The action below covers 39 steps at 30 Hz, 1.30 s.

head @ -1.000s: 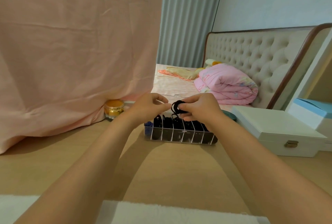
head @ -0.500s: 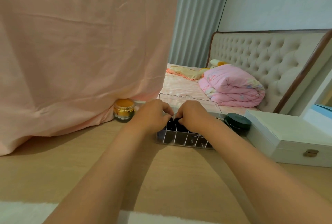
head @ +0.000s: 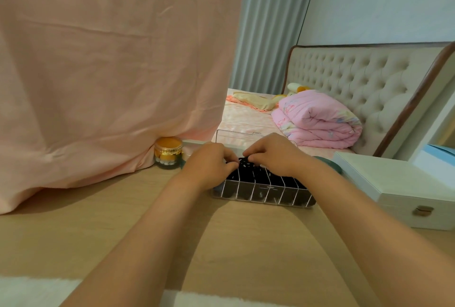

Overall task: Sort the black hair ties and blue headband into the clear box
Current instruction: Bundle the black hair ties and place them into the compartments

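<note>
Both my hands meet over the far left part of the clear box [head: 261,194], which sits on the wooden table [head: 110,228] a little right of centre. My left hand [head: 209,162] and my right hand [head: 273,156] have their fingers curled in, and between the fingertips I pinch one black hair tie [head: 246,163] from either side. It is bunched up just above the dividers, low enough to touch the top of the pile beneath it, though I cannot tell which compartment it sits over.

The box is split by upright clear walls into a row of narrow slots running left to right. More black hair ties [head: 270,178] fill these slots, showing dark through the near wall. The leftmost end of the box is hidden behind my left wrist, so what lies in that slot I cannot make out. The box's clear lid [head: 234,135] stands open on the far side, just behind my knuckles.

To the left of the box, near the hanging pink cloth [head: 110,65], stands a small jar with a gold lid [head: 168,150]. To the right lies a white case with a metal latch [head: 406,191], close beside the box but apart from it. A dark green round thing [head: 328,162] peeks out past my right wrist. Farther off, a folded pink quilt [head: 317,122] lies on the bed against the tufted headboard [head: 357,77].
</note>
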Each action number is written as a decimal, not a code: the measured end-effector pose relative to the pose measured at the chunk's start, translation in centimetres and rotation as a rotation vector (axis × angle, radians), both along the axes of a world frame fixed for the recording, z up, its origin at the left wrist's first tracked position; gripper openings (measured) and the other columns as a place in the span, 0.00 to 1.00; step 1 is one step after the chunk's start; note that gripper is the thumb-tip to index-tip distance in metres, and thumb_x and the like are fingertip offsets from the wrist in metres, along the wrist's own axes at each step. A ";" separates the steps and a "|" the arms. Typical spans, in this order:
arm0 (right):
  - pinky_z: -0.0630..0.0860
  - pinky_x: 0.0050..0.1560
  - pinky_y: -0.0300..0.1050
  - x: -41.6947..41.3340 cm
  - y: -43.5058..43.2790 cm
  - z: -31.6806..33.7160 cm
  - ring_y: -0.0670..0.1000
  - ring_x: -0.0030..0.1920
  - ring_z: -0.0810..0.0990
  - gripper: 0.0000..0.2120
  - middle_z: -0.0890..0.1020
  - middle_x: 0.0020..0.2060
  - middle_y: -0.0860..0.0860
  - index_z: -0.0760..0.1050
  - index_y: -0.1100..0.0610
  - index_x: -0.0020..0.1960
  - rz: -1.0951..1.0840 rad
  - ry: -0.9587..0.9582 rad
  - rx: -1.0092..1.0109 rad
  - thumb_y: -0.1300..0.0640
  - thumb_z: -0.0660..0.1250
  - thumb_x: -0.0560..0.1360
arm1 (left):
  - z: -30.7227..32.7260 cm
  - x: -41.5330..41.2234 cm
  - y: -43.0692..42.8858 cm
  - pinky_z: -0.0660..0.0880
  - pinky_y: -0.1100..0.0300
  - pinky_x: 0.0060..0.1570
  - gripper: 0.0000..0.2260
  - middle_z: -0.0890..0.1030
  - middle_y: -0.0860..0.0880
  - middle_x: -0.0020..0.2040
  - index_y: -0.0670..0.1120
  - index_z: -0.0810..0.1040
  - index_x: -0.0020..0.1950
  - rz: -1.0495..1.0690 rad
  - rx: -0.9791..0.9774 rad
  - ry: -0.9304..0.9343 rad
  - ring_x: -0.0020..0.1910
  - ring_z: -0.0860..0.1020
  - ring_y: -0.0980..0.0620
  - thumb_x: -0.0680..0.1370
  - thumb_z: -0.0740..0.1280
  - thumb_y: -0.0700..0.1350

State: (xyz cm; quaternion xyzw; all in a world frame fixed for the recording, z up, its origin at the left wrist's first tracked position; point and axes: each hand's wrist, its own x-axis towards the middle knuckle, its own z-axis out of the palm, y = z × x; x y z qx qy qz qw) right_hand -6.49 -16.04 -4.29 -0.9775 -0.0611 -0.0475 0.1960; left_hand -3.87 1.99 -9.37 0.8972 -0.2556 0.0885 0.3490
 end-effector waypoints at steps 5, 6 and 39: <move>0.78 0.57 0.46 0.2 1.3 -1.9 0.50 0.50 0.82 0.08 0.87 0.49 0.49 0.86 0.50 0.55 -0.027 -0.060 -0.112 0.55 0.72 0.78 | 0.5 -0.1 0.2 0.74 0.58 0.54 0.10 0.81 0.55 0.58 0.53 0.81 0.60 0.035 -0.056 -0.009 0.56 0.77 0.55 0.81 0.64 0.46; 0.78 0.56 0.47 0.2 1.5 -2.0 0.51 0.49 0.82 0.07 0.86 0.47 0.49 0.86 0.49 0.54 -0.024 -0.057 -0.180 0.54 0.71 0.78 | 0.5 -0.2 0.2 0.72 0.59 0.55 0.11 0.80 0.55 0.60 0.53 0.81 0.61 0.026 -0.058 -0.006 0.58 0.76 0.55 0.81 0.64 0.47; 0.53 0.77 0.48 -3.6 0.6 -3.9 0.46 0.62 0.76 0.30 0.85 0.53 0.50 0.84 0.57 0.50 0.206 -0.118 -0.352 0.45 0.46 0.75 | 0.9 -0.2 0.7 0.74 0.57 0.43 0.10 0.78 0.54 0.56 0.58 0.78 0.48 0.006 -0.050 -0.027 0.46 0.78 0.56 0.78 0.62 0.43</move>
